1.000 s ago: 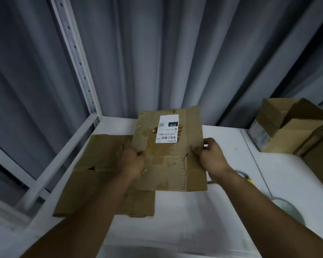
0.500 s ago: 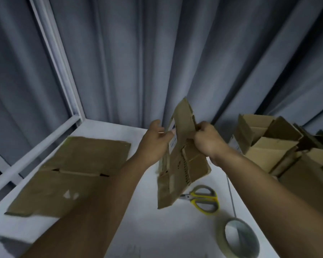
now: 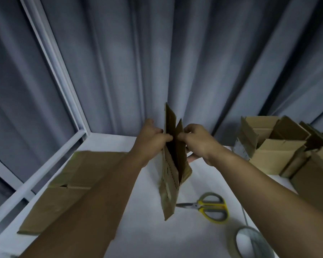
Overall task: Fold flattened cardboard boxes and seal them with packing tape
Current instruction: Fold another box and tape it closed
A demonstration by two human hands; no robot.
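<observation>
Above the middle of the white table [image 3: 147, 229], a flattened cardboard box [image 3: 170, 183] is held clear of the surface, almost edge-on to the camera. Its long axis stands close to upright. The upper end leans far toward the grey curtain [image 3: 157, 53]; the lower end hangs near, just left of the scissors [image 3: 209, 206].

The left hand [image 3: 151, 138] grips the left-facing panel at its upper part, fingers curled over the edge. The right hand [image 3: 199, 144] pinches the right-facing panel at the same height, thumb and forefinger closed on the board. The two hands face each other, nearly touching, with only the board between them. A narrow dark gap shows between the panels at the top, so the sleeve is judged to be just starting to open.

Finding: the box lies directly between the hands, and neither hand is nearer. The coming move, in my judgement, is a pull apart to left and right, across the long axis, to square the sleeve. Risk noted: the lower edge looks worn and may tear.

A roll of packing tape [image 3: 250, 243] lies at the near right, nearer the right hand, untouched. A flat sheet of cardboard [image 3: 73, 175] lies at left. Opened boxes [image 3: 268, 146] stand at far right.
</observation>
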